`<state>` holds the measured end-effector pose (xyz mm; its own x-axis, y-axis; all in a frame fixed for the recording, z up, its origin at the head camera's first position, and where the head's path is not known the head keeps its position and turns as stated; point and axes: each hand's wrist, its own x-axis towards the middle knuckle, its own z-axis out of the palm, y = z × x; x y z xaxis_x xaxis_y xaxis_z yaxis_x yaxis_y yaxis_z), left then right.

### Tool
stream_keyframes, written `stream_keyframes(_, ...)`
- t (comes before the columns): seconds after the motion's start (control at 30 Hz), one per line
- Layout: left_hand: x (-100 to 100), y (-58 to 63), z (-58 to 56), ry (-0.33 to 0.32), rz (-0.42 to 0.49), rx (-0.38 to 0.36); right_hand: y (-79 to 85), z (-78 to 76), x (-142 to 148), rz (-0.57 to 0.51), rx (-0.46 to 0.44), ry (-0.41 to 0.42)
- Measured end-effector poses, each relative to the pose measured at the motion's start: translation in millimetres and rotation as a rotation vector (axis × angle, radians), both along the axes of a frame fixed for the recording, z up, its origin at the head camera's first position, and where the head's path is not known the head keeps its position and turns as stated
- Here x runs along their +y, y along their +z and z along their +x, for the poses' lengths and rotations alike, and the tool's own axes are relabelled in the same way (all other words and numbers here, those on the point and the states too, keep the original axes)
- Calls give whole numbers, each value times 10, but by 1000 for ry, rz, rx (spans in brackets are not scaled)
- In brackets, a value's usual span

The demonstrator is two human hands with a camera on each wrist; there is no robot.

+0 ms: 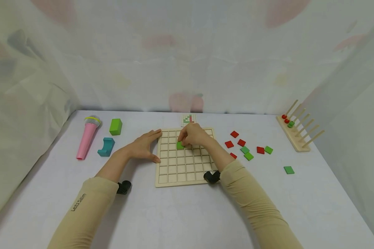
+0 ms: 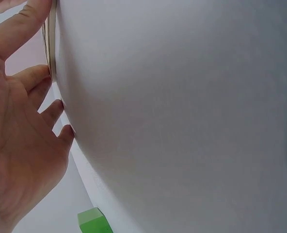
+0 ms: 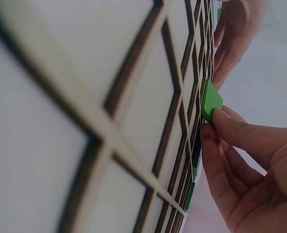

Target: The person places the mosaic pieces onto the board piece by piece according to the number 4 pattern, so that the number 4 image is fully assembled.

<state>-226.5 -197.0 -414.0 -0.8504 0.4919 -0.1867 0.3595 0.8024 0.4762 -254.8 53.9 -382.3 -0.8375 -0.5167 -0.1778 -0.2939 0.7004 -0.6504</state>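
Observation:
A wooden grid board (image 1: pixel 171 169) lies in the middle of the table. My right hand (image 1: pixel 193 135) is over its upper half, pinching a light green square tile (image 3: pixel 211 102) between thumb and fingers. In the right wrist view that tile is tilted, one edge right at the grid. Darker green tiles (image 3: pixel 190 196) show in the grid beyond it, partly hidden by the right hand (image 3: pixel 252 165). With fingers and thumb spread, my left hand (image 1: pixel 143 147) rests at the board's left edge, touching it. Behind the board, a small pattern card (image 1: pixel 188 119) has green and red squares.
Loose red tiles (image 1: pixel 229 144) and green tiles (image 1: pixel 248 156) lie right of the board. A wooden peg stand (image 1: pixel 294 133) with red and green beads is at the far right. Left are a pink microphone (image 1: pixel 88 138), a green block (image 1: pixel 115 127) and a teal curved block (image 1: pixel 106 147).

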Motion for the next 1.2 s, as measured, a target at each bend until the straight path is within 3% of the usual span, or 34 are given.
stream_keyframes(0.9,-22,28,6,-4,-1,-5,2,-9,-15,57,32,17)
stream_keyframes(1.2,-16,15,5,-7,-9,2,107,-63,256,28,74,20)
